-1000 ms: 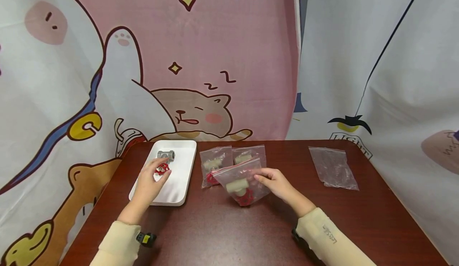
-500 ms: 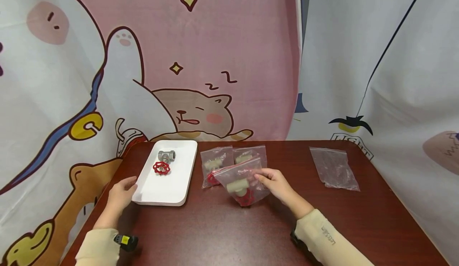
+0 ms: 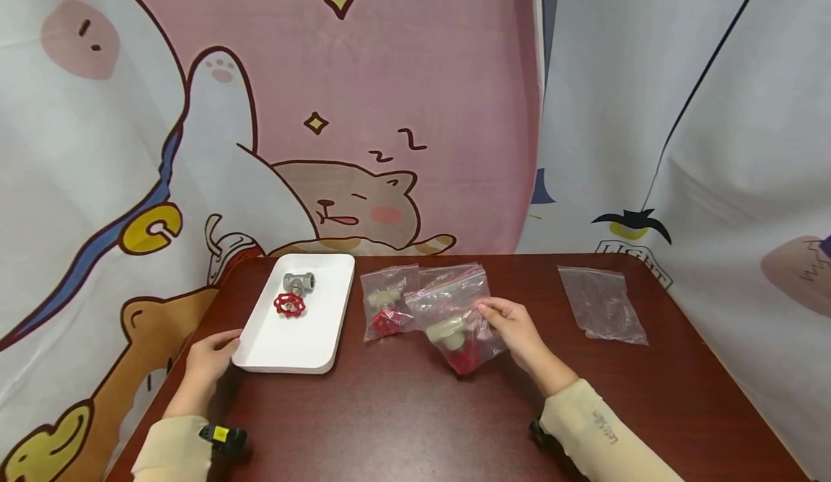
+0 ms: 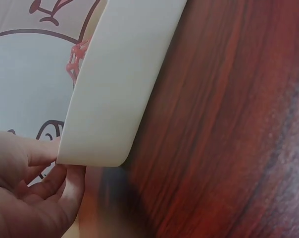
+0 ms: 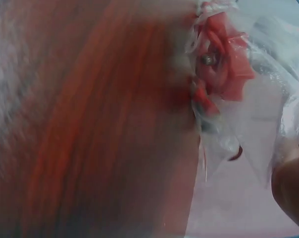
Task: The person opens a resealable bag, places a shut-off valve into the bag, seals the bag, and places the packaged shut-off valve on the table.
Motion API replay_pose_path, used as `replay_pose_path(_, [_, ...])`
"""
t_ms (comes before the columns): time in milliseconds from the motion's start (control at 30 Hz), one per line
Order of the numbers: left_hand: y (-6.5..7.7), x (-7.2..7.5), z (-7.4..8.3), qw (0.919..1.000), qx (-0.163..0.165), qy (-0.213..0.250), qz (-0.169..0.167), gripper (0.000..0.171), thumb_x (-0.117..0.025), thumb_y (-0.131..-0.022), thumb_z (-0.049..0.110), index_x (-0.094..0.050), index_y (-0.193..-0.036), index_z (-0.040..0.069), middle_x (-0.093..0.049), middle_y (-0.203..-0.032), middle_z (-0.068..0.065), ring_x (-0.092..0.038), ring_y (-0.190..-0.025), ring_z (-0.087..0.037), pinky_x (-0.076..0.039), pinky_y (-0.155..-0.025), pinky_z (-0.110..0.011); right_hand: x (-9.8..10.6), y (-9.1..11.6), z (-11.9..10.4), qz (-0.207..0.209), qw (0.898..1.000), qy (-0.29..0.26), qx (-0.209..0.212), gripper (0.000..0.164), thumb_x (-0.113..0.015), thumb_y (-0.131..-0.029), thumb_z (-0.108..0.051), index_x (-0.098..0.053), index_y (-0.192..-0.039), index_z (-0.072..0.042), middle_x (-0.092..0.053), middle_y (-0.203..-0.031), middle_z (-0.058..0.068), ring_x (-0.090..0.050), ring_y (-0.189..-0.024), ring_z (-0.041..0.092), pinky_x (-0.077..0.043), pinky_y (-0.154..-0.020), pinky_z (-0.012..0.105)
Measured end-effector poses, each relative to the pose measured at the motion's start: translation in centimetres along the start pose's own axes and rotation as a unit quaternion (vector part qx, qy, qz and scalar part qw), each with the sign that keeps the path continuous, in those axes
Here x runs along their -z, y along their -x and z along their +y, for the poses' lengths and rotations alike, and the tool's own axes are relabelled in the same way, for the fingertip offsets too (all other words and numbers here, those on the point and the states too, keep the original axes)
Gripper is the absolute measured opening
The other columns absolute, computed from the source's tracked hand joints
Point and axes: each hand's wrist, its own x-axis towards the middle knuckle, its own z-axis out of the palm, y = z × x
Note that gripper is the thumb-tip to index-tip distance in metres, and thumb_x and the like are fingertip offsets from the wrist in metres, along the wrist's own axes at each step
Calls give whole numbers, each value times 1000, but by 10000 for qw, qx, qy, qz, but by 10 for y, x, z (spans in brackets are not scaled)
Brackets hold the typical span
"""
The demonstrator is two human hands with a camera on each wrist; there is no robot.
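In the head view a white tray point(image 3: 286, 352) lies at the left of the table. A grey metal gate valve point(image 3: 299, 283) with a red handwheel point(image 3: 289, 305) rests in it. My left hand point(image 3: 209, 358) grips the tray's near left corner; the left wrist view shows thumb and fingers around the tray's edge point(image 4: 110, 114). My right hand point(image 3: 513, 327) pinches a clear zip bag point(image 3: 448, 301) by its right side, in front of the other bags. Inside that bag is a beige-looking valve point(image 3: 448, 330), whose red handwheel point(image 5: 224, 59) shows close up in the right wrist view.
Behind the held bag lies another clear bag point(image 3: 389, 280) with a valve inside. A further bag is mostly hidden. A flat clear bag point(image 3: 604, 305) lies at the right of the brown table point(image 3: 389, 424). A printed cloth point(image 3: 454, 107) hangs behind.
My left hand has left the valve in the tray and come to the tray's near left corner. My right hand has moved slightly right with the bagged valve.
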Motion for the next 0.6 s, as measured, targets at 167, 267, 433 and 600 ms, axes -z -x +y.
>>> replay_pose_path(167, [0,1,0,10000,51,84,-12,43,-46,-99,22,-51,-129,-8,-39,-138,-32,-39,-124,-45,-36,-102,-56,16,-2,-9,-54,9969,-789,-36,15,-53,-97,-15,-63,-103,-6,-73,-85,-6,-69,-73,9,-55,-60,22])
replay_pose_path(267, [1,1,0,9999,88,126,7,43,-47,-99,22,-51,-129,-8,-39,-139,-32,-39,-124,-44,-36,-103,-56,26,-3,-14,-55,9943,-1060,21,14,-51,-98,-15,-64,-100,-11,-74,-88,-4,-70,-77,11,-56,-62,23])
replay_pose_path(433, [-1,-1,-1,9996,196,215,22,44,-46,-99,24,-50,-130,-7,-38,-140,-31,-37,-125,-44,-35,-104,-56,39,-6,-20,237,9897,-1411,64,17,-49,-99,-12,-66,-96,-15,-73,-87,-4,-70,-74,10,-56,-62,22])
replay_pose_path(600, [-1,-2,-2,9993,281,258,14,46,-46,-99,27,-49,-131,-5,-37,-141,-31,-36,-127,-45,-34,-105,-56,50,-9,-24,954,9815,-1637,-288,21,-50,-98,-14,-68,-91,-21,-72,-80,-8,-64,-67,4,-54,-58,18])
